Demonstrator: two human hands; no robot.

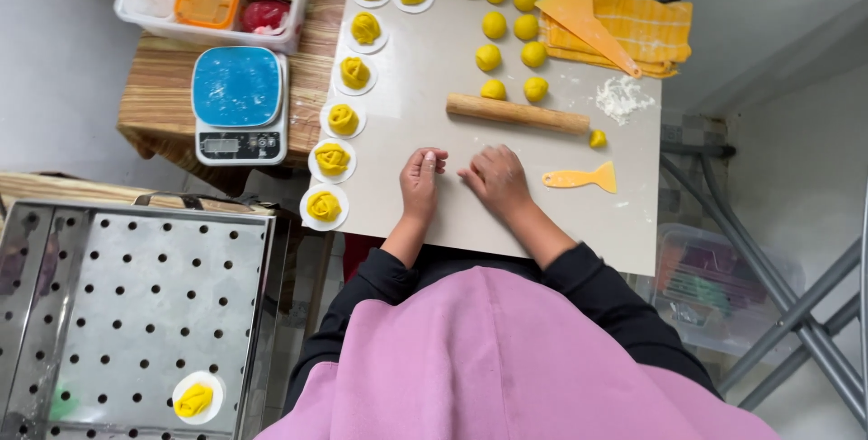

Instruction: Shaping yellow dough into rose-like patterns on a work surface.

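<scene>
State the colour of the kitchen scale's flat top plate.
Blue, on the white kitchen scale, seen best in the head view.

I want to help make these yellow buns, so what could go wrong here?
1. The shaped bun nearest the left hand sits on its paper right at the board's edge; a nudge might tip it off.
2. The rolling pin lies loose just beyond the right hand and could roll into the dough balls.
</scene>
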